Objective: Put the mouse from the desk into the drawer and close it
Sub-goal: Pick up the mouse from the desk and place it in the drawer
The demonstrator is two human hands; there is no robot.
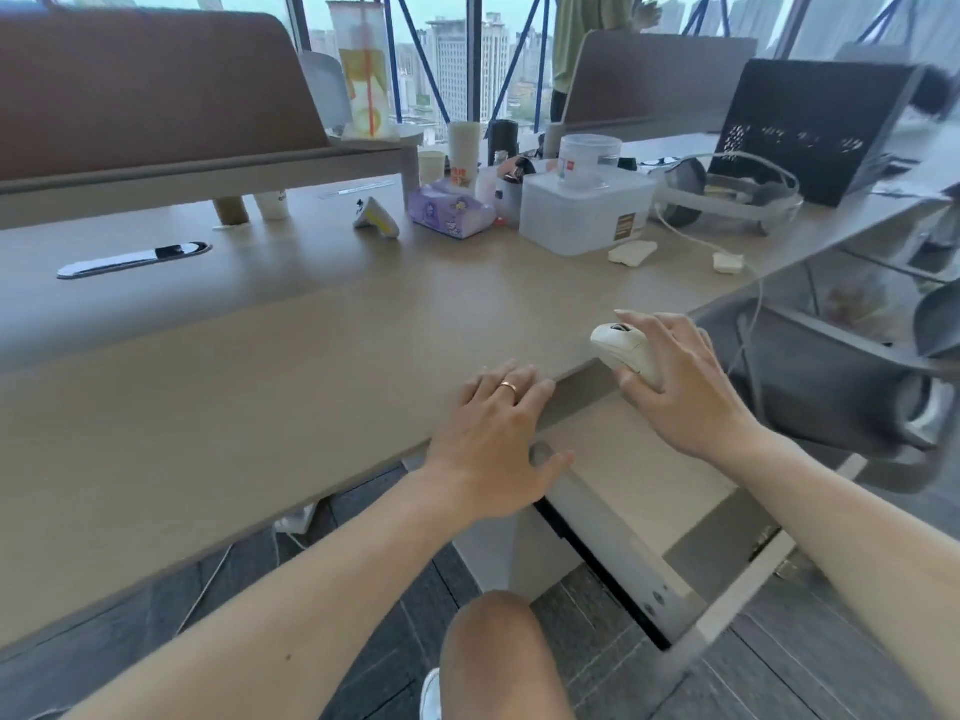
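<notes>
Right hand (685,387) grip: fingers wrapped around the white mouse (621,348), thumb on its near flank, other fingers over the far side. Mouse is lifted at the table (260,381) edge, above the pulled-out drawer (639,475), which lies just below and toward the person from the grip. Left hand (498,433) lies flat, fingers spread, on the table edge left of the grip, holding nothing. Judgement: mouse looks light, rigid, smooth-shelled, so somewhat slippery; side flanks are the sensible hold, as taken. Set it down gently, not dropped. Drawer interior appears bare where visible.
</notes>
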